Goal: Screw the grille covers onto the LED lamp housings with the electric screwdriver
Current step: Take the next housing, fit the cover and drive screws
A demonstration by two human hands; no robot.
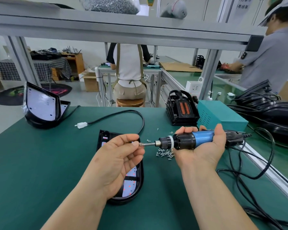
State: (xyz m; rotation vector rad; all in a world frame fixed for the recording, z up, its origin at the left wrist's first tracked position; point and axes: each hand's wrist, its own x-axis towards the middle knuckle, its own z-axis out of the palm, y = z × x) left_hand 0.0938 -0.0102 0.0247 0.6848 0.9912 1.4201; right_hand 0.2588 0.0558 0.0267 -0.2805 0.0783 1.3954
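My right hand (204,146) grips a blue and black electric screwdriver (186,141), held level with its bit pointing left. My left hand (118,156) pinches a small screw (141,144) against the bit tip. Under my left hand a black LED lamp housing (133,183) lies flat on the green mat, its white LED board facing up and partly hidden by the hand. A pile of loose screws (165,153) lies on the mat just below the screwdriver. Black grille covers (181,110) stand stacked at the back right.
More lamp housings (42,107) stand stacked at the far left. A black cable with a white plug (81,125) curls across the mat. A teal power box (223,117) and tangled cords (264,163) sit right. Two persons work at benches beyond.
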